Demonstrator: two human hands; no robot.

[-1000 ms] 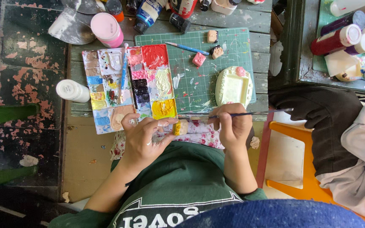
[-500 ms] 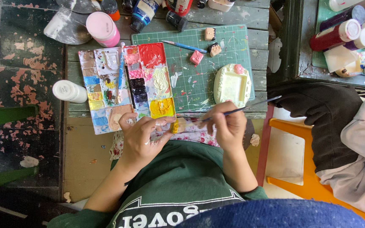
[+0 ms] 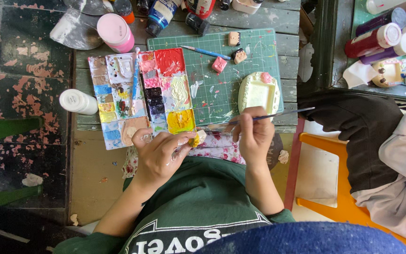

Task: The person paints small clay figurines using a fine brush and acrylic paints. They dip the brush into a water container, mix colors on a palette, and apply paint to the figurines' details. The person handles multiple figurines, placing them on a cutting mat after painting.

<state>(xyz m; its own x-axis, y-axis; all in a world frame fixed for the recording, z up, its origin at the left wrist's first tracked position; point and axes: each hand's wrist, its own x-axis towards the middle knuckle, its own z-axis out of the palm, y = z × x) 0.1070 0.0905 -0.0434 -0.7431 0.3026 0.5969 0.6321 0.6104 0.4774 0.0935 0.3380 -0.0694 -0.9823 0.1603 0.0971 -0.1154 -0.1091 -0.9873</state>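
My left hand (image 3: 158, 153) grips a small pale figurine (image 3: 197, 138) with yellow paint on it, held over a floral cloth (image 3: 217, 146) on my lap. My right hand (image 3: 255, 136) pinches a thin paintbrush (image 3: 278, 115) whose handle points right and whose tip points left toward the figurine. Just beyond my left hand lies a paint palette (image 3: 139, 94) with red, yellow, blue and dark wells. A cream oval tray piece (image 3: 259, 92) sits on the green cutting mat (image 3: 212, 89) above my right hand.
A pink-capped jar (image 3: 115, 32), paint tubes (image 3: 160, 16) and a white bottle (image 3: 77, 101) stand around the palette. Small painted pieces (image 3: 219, 64) and a blue brush (image 3: 207, 51) lie on the mat. Another person's sleeve (image 3: 405, 169) and an orange stool (image 3: 325, 174) are at right.
My right hand has turned the brush so its handle swings up to the right, and its tip has drawn back from the figurine. My left hand keeps its hold.
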